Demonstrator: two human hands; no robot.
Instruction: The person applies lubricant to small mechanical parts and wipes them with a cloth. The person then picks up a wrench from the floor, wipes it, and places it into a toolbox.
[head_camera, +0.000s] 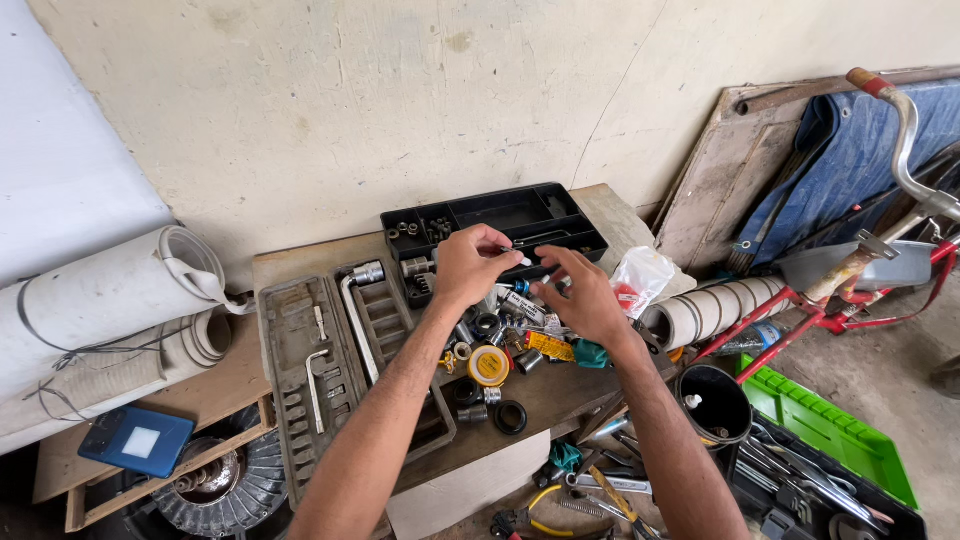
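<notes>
Both my hands hover over a cluttered wooden bench (300, 262). My left hand (472, 266) pinches a small white part (524, 259) between thumb and fingertips. My right hand (585, 296) is just beside it, fingers curled toward the same small part; whether it touches the part I cannot tell. Below the hands lie several sockets, rings and a round yellow tape roll (489, 366). Behind them stands a black compartment tray (497, 215) with small fittings in its left cells.
An open grey socket-set case (302, 375) with an L-shaped wrench (353, 310) lies left. Rolled white sheets (100, 320), a blue phone (137, 440), a plastic bag (640, 277), a black bucket (712, 402), a green-lidded toolbox (830, 430), floor tools and a red bicycle (880, 250) surround the bench.
</notes>
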